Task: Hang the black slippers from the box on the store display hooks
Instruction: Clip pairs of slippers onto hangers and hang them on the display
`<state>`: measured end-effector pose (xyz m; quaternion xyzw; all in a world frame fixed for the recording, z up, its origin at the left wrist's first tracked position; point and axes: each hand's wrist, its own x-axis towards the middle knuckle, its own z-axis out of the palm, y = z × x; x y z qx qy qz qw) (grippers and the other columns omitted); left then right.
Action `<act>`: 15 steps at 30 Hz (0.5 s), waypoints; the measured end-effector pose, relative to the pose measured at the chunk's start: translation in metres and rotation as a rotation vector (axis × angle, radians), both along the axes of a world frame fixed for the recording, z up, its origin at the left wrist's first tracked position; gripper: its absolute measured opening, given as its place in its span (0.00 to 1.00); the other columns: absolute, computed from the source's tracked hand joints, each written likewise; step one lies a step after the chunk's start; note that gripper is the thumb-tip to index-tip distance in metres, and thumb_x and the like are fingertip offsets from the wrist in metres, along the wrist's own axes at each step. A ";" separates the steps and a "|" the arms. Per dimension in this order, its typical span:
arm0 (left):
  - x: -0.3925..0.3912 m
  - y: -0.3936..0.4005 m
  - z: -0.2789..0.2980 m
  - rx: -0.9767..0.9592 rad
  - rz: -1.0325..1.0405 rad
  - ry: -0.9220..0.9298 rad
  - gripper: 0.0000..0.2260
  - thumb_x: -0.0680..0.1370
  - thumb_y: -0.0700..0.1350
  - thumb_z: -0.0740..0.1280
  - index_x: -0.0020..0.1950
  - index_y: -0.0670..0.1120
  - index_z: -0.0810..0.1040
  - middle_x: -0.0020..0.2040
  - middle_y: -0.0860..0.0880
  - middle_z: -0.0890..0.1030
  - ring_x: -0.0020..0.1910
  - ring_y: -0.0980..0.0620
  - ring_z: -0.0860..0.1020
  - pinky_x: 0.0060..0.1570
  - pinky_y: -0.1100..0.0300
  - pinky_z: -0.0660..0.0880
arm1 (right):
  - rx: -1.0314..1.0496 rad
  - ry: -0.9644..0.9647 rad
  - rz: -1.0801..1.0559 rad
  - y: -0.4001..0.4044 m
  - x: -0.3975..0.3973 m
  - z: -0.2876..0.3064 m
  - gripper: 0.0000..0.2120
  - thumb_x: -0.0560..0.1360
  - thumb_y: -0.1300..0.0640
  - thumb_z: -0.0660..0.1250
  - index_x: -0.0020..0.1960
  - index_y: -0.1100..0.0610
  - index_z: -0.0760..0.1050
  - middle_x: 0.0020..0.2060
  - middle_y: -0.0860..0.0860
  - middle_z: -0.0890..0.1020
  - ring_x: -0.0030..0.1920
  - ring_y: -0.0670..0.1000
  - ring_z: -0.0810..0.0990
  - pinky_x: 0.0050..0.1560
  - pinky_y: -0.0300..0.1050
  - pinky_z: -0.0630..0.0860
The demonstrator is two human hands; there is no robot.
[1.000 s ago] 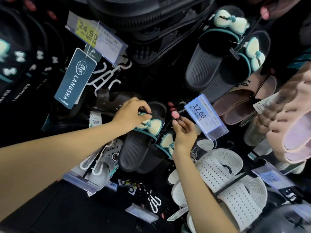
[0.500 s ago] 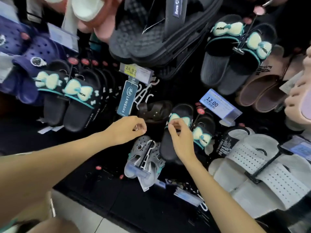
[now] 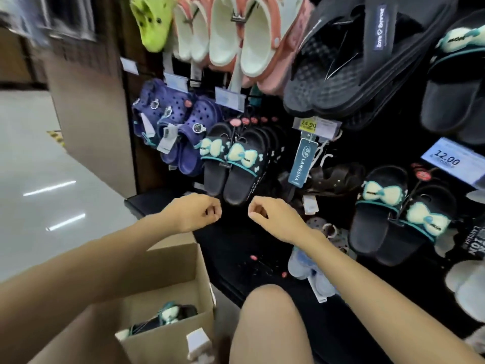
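Both hands hang in front of the display wall with fingers curled in and nothing between them: the left hand (image 3: pixel 195 212) and the right hand (image 3: pixel 271 219) sit near each other at the centre of the view, knuckles facing.

Just above them, at 12 o'clock, a row of black bow slippers (image 3: pixel 236 164) hangs on a hook, toes down, its soles just above the gap between the two hands. A second black bow pair (image 3: pixel 391 214) hangs at 3 o'clock from the right hand, under a price tag reading 12.00 (image 3: pixel 448 160). More of the same slippers lie in the cardboard box (image 3: pixel 168 337) at 7 o'clock, low in the view, below the left forearm.

Between the two hung pairs are a blue LANGSHA tag (image 3: pixel 301 160) under a yellow 24.90 label (image 3: pixel 308 124), and a dark brown sandal (image 3: pixel 338 177). At 10 o'clock hang navy clogs (image 3: pixel 178 127); at 11 o'clock a lime-green clog (image 3: pixel 152 24) and cream-and-pink clogs (image 3: pixel 236 35); at 1 o'clock large black slides (image 3: pixel 354 64). White perforated slippers (image 3: pixel 467 285) show at the right edge. A bare knee (image 3: pixel 270 324) rises at 6 o'clock, covering the foot of the display.
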<state>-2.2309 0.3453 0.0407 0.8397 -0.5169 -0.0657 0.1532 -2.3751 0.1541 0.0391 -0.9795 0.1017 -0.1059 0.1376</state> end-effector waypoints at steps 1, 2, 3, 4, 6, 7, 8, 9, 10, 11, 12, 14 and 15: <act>0.004 0.010 -0.001 0.033 0.021 -0.011 0.06 0.79 0.46 0.63 0.50 0.53 0.79 0.45 0.55 0.81 0.45 0.54 0.79 0.50 0.50 0.77 | -0.006 0.024 0.017 0.007 0.008 -0.001 0.03 0.80 0.50 0.62 0.49 0.47 0.74 0.46 0.43 0.80 0.47 0.49 0.78 0.49 0.54 0.78; 0.009 0.019 -0.004 0.062 0.049 -0.018 0.06 0.79 0.46 0.63 0.50 0.54 0.78 0.45 0.56 0.81 0.45 0.54 0.79 0.50 0.50 0.77 | -0.006 0.046 0.034 0.014 0.016 -0.003 0.04 0.80 0.50 0.62 0.50 0.47 0.75 0.46 0.44 0.80 0.48 0.49 0.78 0.50 0.54 0.78; 0.013 0.028 -0.007 0.085 0.074 -0.020 0.06 0.78 0.47 0.62 0.49 0.56 0.78 0.45 0.57 0.80 0.45 0.54 0.78 0.50 0.50 0.77 | 0.001 0.068 0.050 0.022 0.024 -0.006 0.04 0.80 0.50 0.62 0.50 0.48 0.75 0.47 0.44 0.80 0.48 0.49 0.79 0.50 0.54 0.78; 0.018 0.036 -0.011 0.111 0.100 -0.018 0.06 0.78 0.48 0.62 0.48 0.58 0.77 0.45 0.58 0.79 0.46 0.55 0.78 0.51 0.50 0.77 | 0.009 0.089 0.067 0.029 0.031 -0.010 0.04 0.80 0.51 0.62 0.50 0.48 0.75 0.48 0.45 0.80 0.49 0.49 0.79 0.50 0.54 0.78; 0.024 0.048 -0.020 0.156 0.133 -0.011 0.06 0.78 0.49 0.61 0.49 0.60 0.76 0.45 0.59 0.78 0.48 0.54 0.77 0.52 0.50 0.77 | 0.018 0.131 0.097 0.044 0.046 -0.020 0.05 0.80 0.51 0.62 0.51 0.49 0.76 0.49 0.46 0.81 0.51 0.51 0.79 0.51 0.54 0.78; 0.027 0.053 -0.024 0.179 0.134 -0.012 0.07 0.79 0.49 0.61 0.53 0.59 0.77 0.47 0.60 0.77 0.50 0.53 0.76 0.54 0.50 0.76 | 0.018 0.154 0.111 0.051 0.053 -0.027 0.05 0.79 0.51 0.63 0.51 0.49 0.76 0.50 0.46 0.81 0.51 0.51 0.79 0.51 0.54 0.78; 0.028 0.057 -0.029 0.205 0.129 -0.018 0.09 0.79 0.48 0.61 0.56 0.57 0.77 0.49 0.59 0.77 0.52 0.53 0.76 0.55 0.51 0.76 | 0.016 0.179 0.120 0.057 0.059 -0.034 0.05 0.79 0.51 0.63 0.52 0.49 0.77 0.50 0.47 0.82 0.51 0.52 0.79 0.51 0.54 0.78; 0.029 0.060 -0.035 0.236 0.126 -0.021 0.10 0.80 0.47 0.61 0.59 0.55 0.76 0.52 0.57 0.77 0.54 0.52 0.75 0.57 0.52 0.75 | 0.017 0.203 0.128 0.062 0.064 -0.042 0.05 0.79 0.50 0.63 0.52 0.48 0.77 0.51 0.47 0.82 0.52 0.52 0.80 0.51 0.54 0.78; 0.031 0.063 -0.041 0.262 0.120 -0.022 0.11 0.80 0.45 0.61 0.62 0.54 0.76 0.55 0.55 0.78 0.56 0.52 0.75 0.58 0.53 0.74 | 0.020 0.225 0.133 0.066 0.070 -0.051 0.06 0.78 0.50 0.63 0.52 0.48 0.76 0.51 0.47 0.82 0.52 0.53 0.80 0.51 0.54 0.78; 0.035 0.066 -0.048 0.281 0.110 -0.026 0.12 0.81 0.45 0.61 0.63 0.53 0.75 0.57 0.54 0.78 0.57 0.51 0.75 0.59 0.54 0.74 | 0.024 0.246 0.137 0.069 0.075 -0.060 0.06 0.78 0.50 0.63 0.53 0.48 0.76 0.51 0.47 0.82 0.52 0.53 0.80 0.51 0.54 0.78; 0.040 0.068 -0.054 0.300 0.105 -0.029 0.12 0.81 0.46 0.61 0.63 0.53 0.75 0.58 0.54 0.78 0.57 0.52 0.76 0.59 0.55 0.74 | 0.029 0.266 0.140 0.072 0.080 -0.068 0.06 0.78 0.50 0.63 0.53 0.48 0.76 0.51 0.47 0.82 0.52 0.54 0.80 0.51 0.54 0.78; 0.049 0.072 -0.066 0.323 0.104 -0.023 0.11 0.81 0.47 0.61 0.63 0.54 0.75 0.59 0.52 0.78 0.57 0.51 0.76 0.57 0.57 0.75 | 0.046 0.299 0.144 0.076 0.091 -0.085 0.07 0.78 0.51 0.62 0.54 0.49 0.76 0.50 0.47 0.82 0.51 0.54 0.80 0.50 0.53 0.78; 0.054 0.074 -0.073 0.326 0.104 -0.021 0.11 0.81 0.47 0.62 0.63 0.54 0.76 0.59 0.52 0.78 0.57 0.51 0.76 0.55 0.58 0.75 | 0.057 0.314 0.145 0.078 0.096 -0.092 0.07 0.78 0.51 0.62 0.54 0.49 0.76 0.51 0.48 0.82 0.52 0.54 0.80 0.50 0.52 0.77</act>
